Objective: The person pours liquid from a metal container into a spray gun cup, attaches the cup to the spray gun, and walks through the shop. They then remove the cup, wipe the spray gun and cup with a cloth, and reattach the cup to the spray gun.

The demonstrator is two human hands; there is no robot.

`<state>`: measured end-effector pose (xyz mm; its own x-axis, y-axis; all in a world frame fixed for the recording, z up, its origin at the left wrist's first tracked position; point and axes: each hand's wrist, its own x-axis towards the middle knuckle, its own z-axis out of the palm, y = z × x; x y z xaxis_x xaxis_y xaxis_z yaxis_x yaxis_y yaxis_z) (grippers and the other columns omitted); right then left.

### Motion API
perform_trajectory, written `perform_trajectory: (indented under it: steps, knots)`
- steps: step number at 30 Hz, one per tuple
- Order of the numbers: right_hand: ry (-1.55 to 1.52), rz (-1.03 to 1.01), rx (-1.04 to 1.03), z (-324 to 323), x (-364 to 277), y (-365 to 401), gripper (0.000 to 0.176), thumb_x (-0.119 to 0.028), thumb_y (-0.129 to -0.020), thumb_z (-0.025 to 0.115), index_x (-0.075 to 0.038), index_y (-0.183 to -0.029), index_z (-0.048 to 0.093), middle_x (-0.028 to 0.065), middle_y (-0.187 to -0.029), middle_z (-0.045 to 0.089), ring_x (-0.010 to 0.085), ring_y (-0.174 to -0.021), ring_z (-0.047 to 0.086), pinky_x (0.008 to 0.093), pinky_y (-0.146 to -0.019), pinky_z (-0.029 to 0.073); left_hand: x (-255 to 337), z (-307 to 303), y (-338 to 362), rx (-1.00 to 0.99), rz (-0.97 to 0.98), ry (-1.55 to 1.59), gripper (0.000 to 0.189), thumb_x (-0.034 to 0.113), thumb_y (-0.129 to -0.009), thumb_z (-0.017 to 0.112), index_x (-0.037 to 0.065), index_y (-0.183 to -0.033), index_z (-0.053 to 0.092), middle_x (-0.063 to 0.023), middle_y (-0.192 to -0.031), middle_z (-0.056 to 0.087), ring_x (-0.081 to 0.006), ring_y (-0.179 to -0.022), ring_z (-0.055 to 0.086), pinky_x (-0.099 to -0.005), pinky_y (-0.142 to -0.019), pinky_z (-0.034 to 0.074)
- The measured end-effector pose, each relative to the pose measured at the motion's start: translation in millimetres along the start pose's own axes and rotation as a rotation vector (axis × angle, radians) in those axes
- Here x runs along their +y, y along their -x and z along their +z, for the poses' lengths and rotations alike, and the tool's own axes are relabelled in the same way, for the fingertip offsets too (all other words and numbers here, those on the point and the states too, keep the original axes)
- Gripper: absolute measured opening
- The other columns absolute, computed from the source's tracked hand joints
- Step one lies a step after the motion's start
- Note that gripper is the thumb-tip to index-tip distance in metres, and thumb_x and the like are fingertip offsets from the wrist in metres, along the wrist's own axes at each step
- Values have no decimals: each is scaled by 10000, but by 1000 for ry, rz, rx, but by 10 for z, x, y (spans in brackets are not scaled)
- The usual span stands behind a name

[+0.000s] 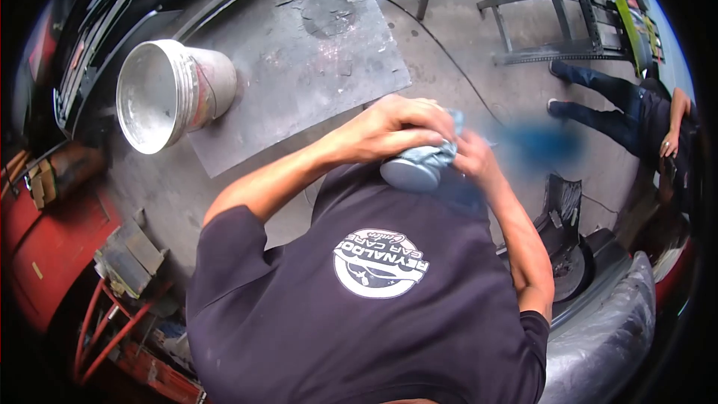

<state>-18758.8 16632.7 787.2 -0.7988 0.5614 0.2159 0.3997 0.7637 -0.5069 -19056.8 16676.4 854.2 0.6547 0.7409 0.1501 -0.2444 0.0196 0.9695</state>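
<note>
Starting at the far left, red equipment with red hoses stands at the edge; a grey bucket lies on its side beside it, mouth towards the camera, touching a scuffed grey sheet flat on the concrete floor. Near the middle, close to the chest of the dark shirt, the left hand is curled shut from above over a blue-grey cloth; the cloth is bunched around the top of a round grey object, whose lower face shows bare. The right hand presses in from the right, fingers folded onto the same cloth; its palm is hidden. The wiping looks to be in progress: the upper part is covered, so how clean it is cannot be told, and the exposed underside seems yet to be rubbed. Further right, metal frames stand far off; another person's legs stretch across the floor; a silver car panel sits near, at the right edge.
</note>
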Motion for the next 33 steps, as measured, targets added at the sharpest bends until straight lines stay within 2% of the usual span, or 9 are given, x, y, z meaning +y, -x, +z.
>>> perform_trajectory:
  steps: [2,10,13,16,17,20,21,24,33]
  knots:
    - [-15,26,68,-41,-37,-80,323,-164,-761,787,-106,-1077,752,90,-1184,713,322,-1120,702,426,-825,605,-75,59,324,193,-103,116,204,3,-992,668,-26,-1168,766,-191,-1316,726,-315,-1349,620,-435,-1160,451]
    - [-128,-23,-20,-8,49,-108,374,-137,-788,776,-105,-1160,751,108,-1214,712,334,-1134,695,437,-882,611,-193,-12,169,37,-70,-6,325,143,-1088,501,-1,-1272,727,-156,-1402,674,-321,-1460,512,-447,-1231,369]
    - [-145,50,-54,-183,3,-169,443,-172,-785,785,-86,-1217,742,124,-1222,716,351,-1143,691,457,-930,595,-323,143,309,197,-169,150,363,181,-1113,452,8,-1333,684,-146,-1463,623,-303,-1464,500,-436,-1243,348]
    - [-198,229,-48,-250,-56,-141,528,-243,-759,802,-66,-1252,743,130,-1231,738,349,-1144,698,476,-999,547,-286,191,356,231,-120,227,502,395,-1162,426,22,-1409,651,-172,-1523,573,-294,-1502,453,-436,-1252,331]
    - [-236,254,-46,-251,-56,-130,501,-226,-753,797,-63,-1225,751,120,-1220,752,334,-1139,706,461,-1002,534,-281,152,342,180,-86,128,758,660,-1063,517,30,-1477,601,-180,-1587,507,-303,-1525,419,-457,-1259,319]
    - [-259,300,-27,-267,14,-101,444,-178,-744,784,-56,-1171,763,105,-1190,774,312,-1121,719,432,-1003,512,-293,139,244,146,26,-21,1055,823,-847,691,38,-1536,540,-191,-1644,425,-329,-1546,387,-483,-1262,316]
    - [-258,329,-17,-313,39,-111,414,-146,-740,777,-53,-1143,766,98,-1171,783,304,-1109,724,417,-1001,504,-247,114,192,100,36,-94,1277,829,-649,839,50,-1590,468,-206,-1679,356,-355,-1554,369,-498,-1260,319]
    - [-302,409,-29,-510,35,-153,393,-92,-730,760,-50,-1121,760,95,-1165,787,305,-1105,725,417,-1008,501,-4,134,-15,69,111,-336,1265,607,-615,997,53,-1602,431,-226,-1642,392,-385,-1540,384,-512,-1244,347]
    - [-155,482,120,-1153,-121,-245,336,-110,-732,829,-44,-1053,756,123,-1055,790,347,-990,728,429,-957,529,300,164,-601,30,391,-454,1145,486,-631,1025,49,-1530,466,-241,-1534,461,-436,-1412,477,-515,-1151,449]
